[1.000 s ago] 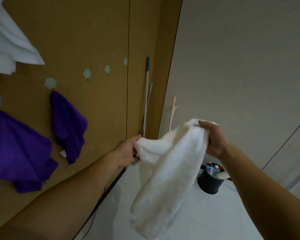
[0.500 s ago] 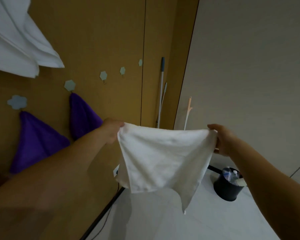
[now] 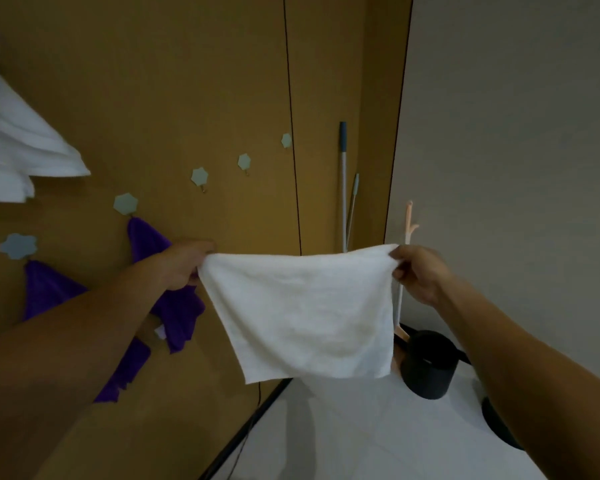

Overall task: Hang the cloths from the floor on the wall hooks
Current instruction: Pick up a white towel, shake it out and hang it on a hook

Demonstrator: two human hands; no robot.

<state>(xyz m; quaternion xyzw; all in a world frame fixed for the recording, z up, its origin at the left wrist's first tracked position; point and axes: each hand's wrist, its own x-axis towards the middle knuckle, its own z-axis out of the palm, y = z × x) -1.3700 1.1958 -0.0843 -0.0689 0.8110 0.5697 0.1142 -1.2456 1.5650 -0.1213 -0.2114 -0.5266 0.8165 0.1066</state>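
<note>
Two hands (image 3: 184, 268) (image 3: 420, 271), soft square white cloth (image 3: 302, 317)

The white cloth (image 3: 305, 313) looks like soft matt terry, the wall (image 3: 174, 81) smooth matt wood.

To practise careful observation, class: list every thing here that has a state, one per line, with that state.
white cloth: spread out, held at both top corners.
left hand: pinching one corner.
right hand: pinching the other corner.
left purple cloth: hung up.
right purple cloth: hung up.
three far hooks: bare.
</note>
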